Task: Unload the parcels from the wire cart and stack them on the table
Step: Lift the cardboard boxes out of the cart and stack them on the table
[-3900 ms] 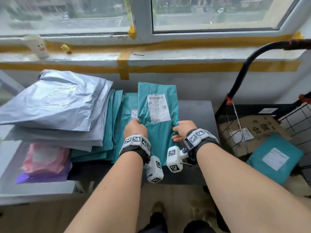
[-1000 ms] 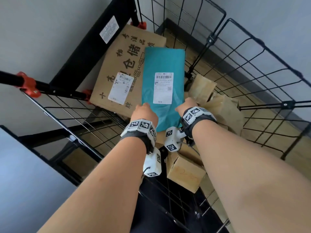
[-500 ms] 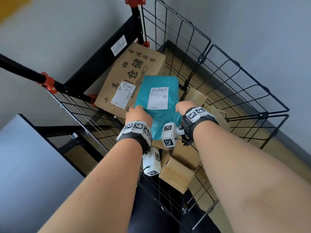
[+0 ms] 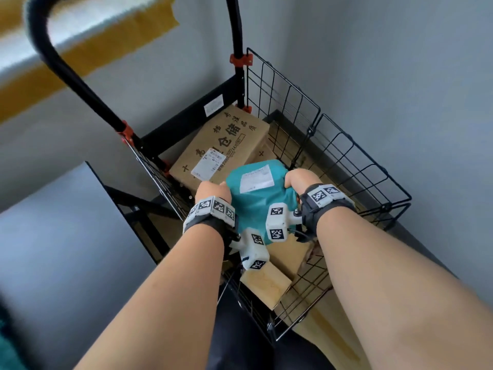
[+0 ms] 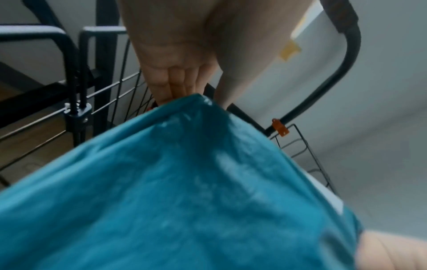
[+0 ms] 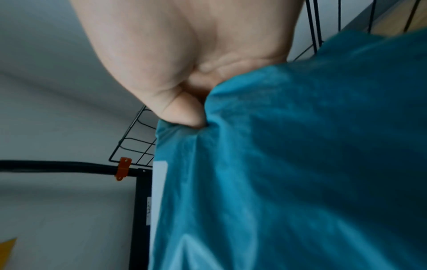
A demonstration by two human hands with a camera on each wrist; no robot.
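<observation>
Gripping teal parcel (image 4: 256, 206) w/ both hands, left hand (image 4: 213, 192) & right hand (image 4: 300, 180) at its sides, above wire cart (image 4: 346, 166)

Between the left hand (image 4: 213, 193) and the right hand (image 4: 300, 180) is a teal plastic mailer parcel (image 4: 253, 206) with a white printed label (image 4: 256, 178). Both wrists wear grey bands (image 4: 324, 206) set with white blocks patterned in black-and-white square codes (image 4: 277, 222). Beyond the hands lies a tan cardboard box (image 4: 226, 145) with black characters and a white label. The black wire cart (image 4: 346, 166) around the hands has orange-red clips (image 4: 241, 60) on its black handle. Below the wrists sits a pale tan smaller carton (image 4: 266, 284). Further left, a yellow tape strip (image 4: 88, 52) crosses the pale grey wall.
</observation>
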